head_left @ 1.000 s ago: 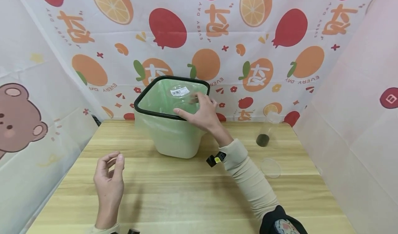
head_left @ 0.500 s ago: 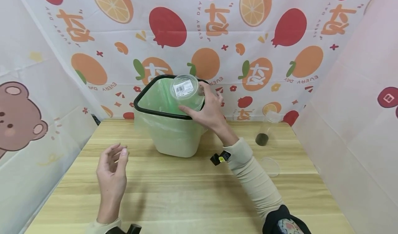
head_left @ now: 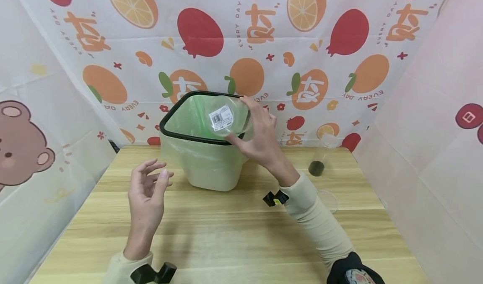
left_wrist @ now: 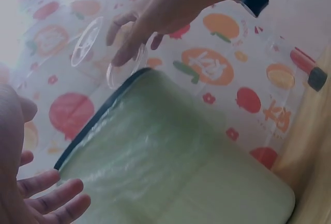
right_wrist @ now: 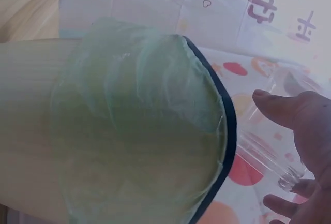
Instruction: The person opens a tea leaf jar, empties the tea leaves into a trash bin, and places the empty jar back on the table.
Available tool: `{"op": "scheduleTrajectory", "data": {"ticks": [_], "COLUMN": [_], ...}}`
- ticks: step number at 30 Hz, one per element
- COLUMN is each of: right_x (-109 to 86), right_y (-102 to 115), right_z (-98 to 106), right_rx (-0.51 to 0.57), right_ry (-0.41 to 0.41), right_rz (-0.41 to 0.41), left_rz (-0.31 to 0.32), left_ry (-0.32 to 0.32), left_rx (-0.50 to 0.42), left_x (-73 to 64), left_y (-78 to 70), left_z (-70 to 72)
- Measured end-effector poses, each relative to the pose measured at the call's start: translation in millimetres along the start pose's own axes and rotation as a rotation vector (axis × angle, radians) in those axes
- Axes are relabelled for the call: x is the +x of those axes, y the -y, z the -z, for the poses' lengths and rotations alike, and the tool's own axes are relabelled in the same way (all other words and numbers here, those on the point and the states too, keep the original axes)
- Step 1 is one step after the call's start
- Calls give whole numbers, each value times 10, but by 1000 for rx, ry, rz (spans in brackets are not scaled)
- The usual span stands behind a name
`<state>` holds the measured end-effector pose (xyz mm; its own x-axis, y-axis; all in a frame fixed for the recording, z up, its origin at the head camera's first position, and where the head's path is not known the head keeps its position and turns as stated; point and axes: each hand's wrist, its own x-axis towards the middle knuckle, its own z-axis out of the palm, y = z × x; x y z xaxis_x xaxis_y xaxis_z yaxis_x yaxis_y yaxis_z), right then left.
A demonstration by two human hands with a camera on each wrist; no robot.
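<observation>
Fruit-printed cloth [head_left: 151,58] rises behind the tabletop [head_left: 226,242]. Over its left half hangs the left hand [head_left: 147,192], fingers loosely bent around nothing, with a gap before the bin [head_left: 213,171]. That stands near the back edge, left of centre. Above its mouth, at the right, a jar [head_left: 228,115] is gripped by the right hand [head_left: 260,135] (whether it touches the rim, I cannot tell). Wood shows between the forearms. Farther right, a bottle [head_left: 316,168] stands near the back right corner; a disc [head_left: 329,200] lies nearer the front.
</observation>
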<state>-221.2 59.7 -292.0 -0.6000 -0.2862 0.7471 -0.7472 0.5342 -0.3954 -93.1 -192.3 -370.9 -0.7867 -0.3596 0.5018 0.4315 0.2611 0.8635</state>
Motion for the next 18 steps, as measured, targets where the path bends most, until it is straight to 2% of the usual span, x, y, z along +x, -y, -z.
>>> {"op": "scheduleTrajectory", "data": {"ticks": [6,12,15,18], "right_x": [-125,-249,-301,-350], "right_y": [41,63,80,107], "right_z": [107,178,187,189], "right_rx": [-54,-133,-173,-211], "right_ry": [-8,24,34,38], "right_rz": [158,260,309,358], "left_rz": [-60,-104,-127,-121], "left_ry": [47,114,158,195], "left_rx": [-118,-262,-293,-301], "left_x": [60,95,106,117], "left_y": [-128,-309,-375,-420], "left_z": [-102,-248,-316,-371]}}
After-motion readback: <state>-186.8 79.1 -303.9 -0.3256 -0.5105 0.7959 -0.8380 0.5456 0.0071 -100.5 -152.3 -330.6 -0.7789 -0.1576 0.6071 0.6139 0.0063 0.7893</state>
